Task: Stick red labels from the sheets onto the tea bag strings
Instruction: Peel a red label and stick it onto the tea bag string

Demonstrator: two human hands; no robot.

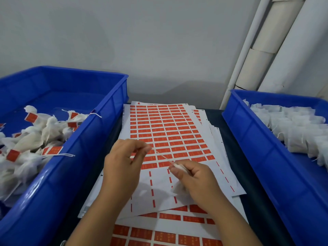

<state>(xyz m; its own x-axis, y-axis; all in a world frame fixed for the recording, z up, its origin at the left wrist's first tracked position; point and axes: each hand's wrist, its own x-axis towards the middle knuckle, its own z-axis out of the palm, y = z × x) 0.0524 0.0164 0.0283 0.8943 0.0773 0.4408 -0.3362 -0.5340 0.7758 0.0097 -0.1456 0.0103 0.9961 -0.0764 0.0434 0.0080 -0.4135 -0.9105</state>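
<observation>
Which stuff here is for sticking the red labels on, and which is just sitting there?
For the job:
- label sheet
- tea bag string, stretched between the left hand and right hand
- right bin of unlabeled tea bags
- left bin of labeled tea bags

Just sitting there:
- white pipes in the corner
- grey wall

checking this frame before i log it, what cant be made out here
Head view only:
- Tea bag: mostly hidden under the right hand.
- String end: covered by the left hand's fingertips.
- Label print on the top sheet: too small.
- Left bin: cut by the frame edge.
</observation>
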